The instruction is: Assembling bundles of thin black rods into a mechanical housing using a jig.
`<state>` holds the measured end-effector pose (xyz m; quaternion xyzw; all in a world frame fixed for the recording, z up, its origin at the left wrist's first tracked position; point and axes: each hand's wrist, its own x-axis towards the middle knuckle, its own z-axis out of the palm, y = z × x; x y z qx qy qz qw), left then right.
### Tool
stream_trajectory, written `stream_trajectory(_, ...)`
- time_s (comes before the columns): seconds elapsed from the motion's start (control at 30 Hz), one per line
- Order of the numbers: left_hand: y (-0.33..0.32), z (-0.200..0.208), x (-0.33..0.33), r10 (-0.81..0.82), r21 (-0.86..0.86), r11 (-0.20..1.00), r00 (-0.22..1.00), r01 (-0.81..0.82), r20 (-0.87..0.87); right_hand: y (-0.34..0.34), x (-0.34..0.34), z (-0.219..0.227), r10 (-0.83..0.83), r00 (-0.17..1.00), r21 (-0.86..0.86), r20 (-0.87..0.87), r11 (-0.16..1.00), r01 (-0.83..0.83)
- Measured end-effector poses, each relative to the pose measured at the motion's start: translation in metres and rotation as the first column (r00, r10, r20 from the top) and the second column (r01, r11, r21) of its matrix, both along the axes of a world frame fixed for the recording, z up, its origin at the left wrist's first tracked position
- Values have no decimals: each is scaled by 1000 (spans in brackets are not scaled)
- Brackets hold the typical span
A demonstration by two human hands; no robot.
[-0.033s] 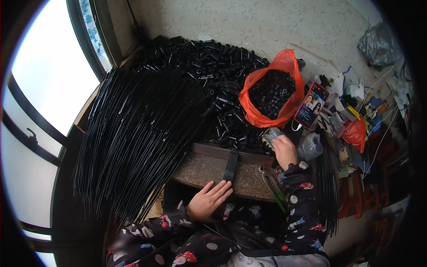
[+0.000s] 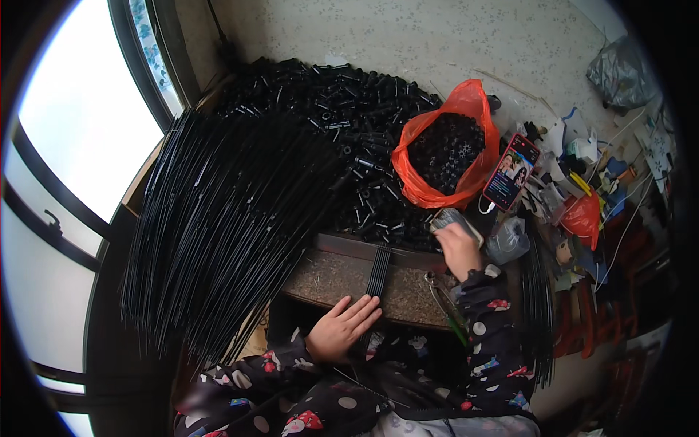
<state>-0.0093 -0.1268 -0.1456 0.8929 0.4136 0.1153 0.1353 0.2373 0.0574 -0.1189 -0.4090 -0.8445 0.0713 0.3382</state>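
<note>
While the left hand [image 2: 344, 329] lies spread on rods [image 2: 378, 273], the right hand [image 2: 461, 251] (grip unclear) touches a greyish object [image 2: 449, 217].

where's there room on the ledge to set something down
Two debris-strewn patches of ledge: between the large rod bundle and the rod row, and between that row and the pliers. Behind, black parts and the orange bag crowd together.

at the left grip [image 2: 344, 329], slim black rods [image 2: 378, 273] look smooth and faintly glossy; the counter [image 2: 331, 274] around them is rough and matt. beyond the right grip [image 2: 461, 251], a red bag [image 2: 421, 191] is thin, shiny plastic.
</note>
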Motion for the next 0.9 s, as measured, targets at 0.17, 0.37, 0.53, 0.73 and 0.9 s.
stream_trajectory(0.17, 4, 2, 3, -18, -4, 1000, 1000, 18, -1, -19, -28, -12, 127, 978, -96, 165, 989, -113)
stream_trajectory(0.37, 4, -3, 2, -1, 1, 1000, 1000, 1, 10, -18, -28, -13, 84, 977, -156, 196, 986, -53)
stream_trajectory(0.53, 6, -1, 2, -9, -36, 999, 1000, 9, 8, -18, -35, -10, 175, 984, -219, 34, 962, -164)
stream_trajectory(0.73, 6, 7, 2, -14, 12, 1000, 999, 15, -51, -19, -29, -7, 61, 986, -196, 158, 980, -29)
stream_trajectory(0.9, 5, 2, 1, -17, -8, 1000, 998, 16, -53, -21, -33, -11, 118, 989, -209, 88, 973, -97)
